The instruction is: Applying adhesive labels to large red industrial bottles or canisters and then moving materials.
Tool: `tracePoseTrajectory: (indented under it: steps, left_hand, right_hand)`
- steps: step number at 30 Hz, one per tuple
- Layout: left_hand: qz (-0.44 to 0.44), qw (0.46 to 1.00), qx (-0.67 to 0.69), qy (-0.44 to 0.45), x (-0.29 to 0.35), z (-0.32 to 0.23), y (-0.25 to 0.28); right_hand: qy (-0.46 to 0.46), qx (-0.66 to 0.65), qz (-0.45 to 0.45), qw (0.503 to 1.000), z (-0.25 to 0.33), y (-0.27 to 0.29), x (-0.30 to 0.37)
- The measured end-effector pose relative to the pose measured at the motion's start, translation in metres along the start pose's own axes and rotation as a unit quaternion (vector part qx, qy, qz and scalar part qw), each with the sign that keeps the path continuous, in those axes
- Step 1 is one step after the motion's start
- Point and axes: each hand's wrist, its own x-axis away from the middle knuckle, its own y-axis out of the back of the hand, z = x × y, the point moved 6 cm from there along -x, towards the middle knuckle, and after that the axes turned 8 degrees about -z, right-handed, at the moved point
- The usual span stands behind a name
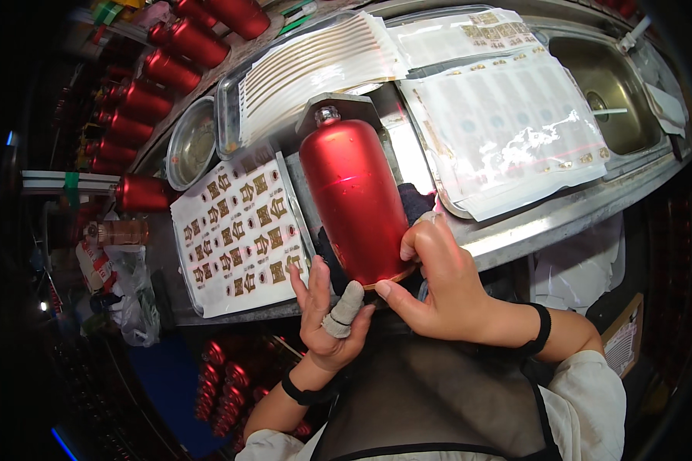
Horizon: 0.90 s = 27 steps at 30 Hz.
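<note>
A glossy red bottle (351,196) with a clear neck lies in front of me, its neck pointing away and its base toward me. An angled metal rest (351,106) sits behind its neck. My right hand (446,288) is closed at the base's right side, bent fingers against the bottle and thumb at the bottom rim. A thin gold-coloured edge runs along that rim. My left hand (329,315) is at the base's left corner, fingers stretched apart. One of its fingers wears a grey cloth cover (344,309) and comes up to the rim.
To the left lies a sheet of gold-brown decals (238,230) on a tray. Behind are a striped decal sheet (315,69) and a steel bowl (194,142). At right, film-covered sheets (507,127) adjoin a sink (603,100). Several red bottles (148,100) line the far left.
</note>
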Motion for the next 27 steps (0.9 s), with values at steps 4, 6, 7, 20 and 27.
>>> tracePoseTrajectory:
  steps: [4, 6, 7, 20, 27]
  left_hand:
    - [-0.002, 1.000, -0.001, 0.023, 0.000, 0.003, 0.000]
    - [-0.001, 1.000, -0.004, 0.020, -0.001, 0.002, -0.001]
    - [0.000, 1.000, -0.003, 0.020, -0.001, 0.001, -0.002]
    - [0.009, 1.000, -0.015, -0.003, -0.005, 0.000, -0.002]
    - [0.005, 1.000, -0.002, 0.001, -0.005, 0.000, -0.003]
  right_hand:
    - [-0.005, -0.032, 0.023, 0.999, 0.002, 0.003, -0.005]
    - [-0.008, -0.029, 0.030, 0.999, 0.004, -0.001, -0.006]
    - [-0.006, -0.007, 0.011, 1.000, 0.005, -0.003, -0.004]
    - [-0.016, -0.091, 0.075, 0.993, -0.007, 0.005, -0.005]
    - [-0.115, -0.133, 0.089, 0.980, -0.020, 0.006, -0.006]
